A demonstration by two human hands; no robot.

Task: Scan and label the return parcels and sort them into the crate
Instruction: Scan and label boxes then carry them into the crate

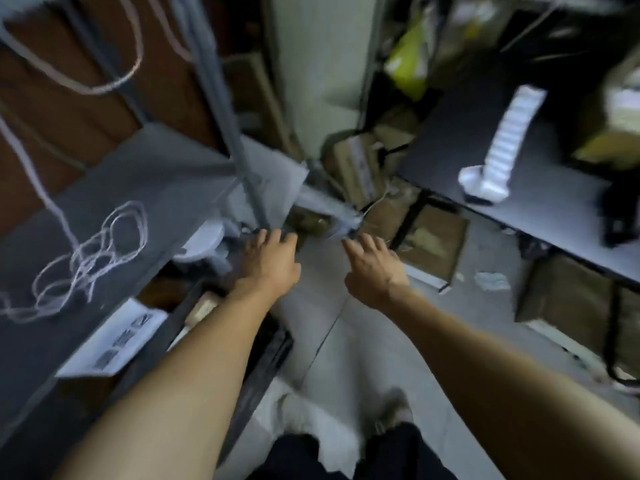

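Frame blurry. Both arms reach fwd to 12 o'clock. Left hand [268,258] fingers spread, straight, holding nothing; tips near grey parcel [323,206] on floor by shelf leg. Right hand [375,263] fingers also apart, empty, tips just beside parcel's edge; contact can't tell. Cardboard boxes [360,164] piled at 12–1 behind parcel. Label strip [504,140] on dark table [540,202] at 2. White cord [93,258] on grey shelf [138,188] at 9.

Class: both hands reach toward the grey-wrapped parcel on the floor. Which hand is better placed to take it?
Probably the right hand: its fingertips lie at the grey parcel's near corner; the left hand sits beside it.
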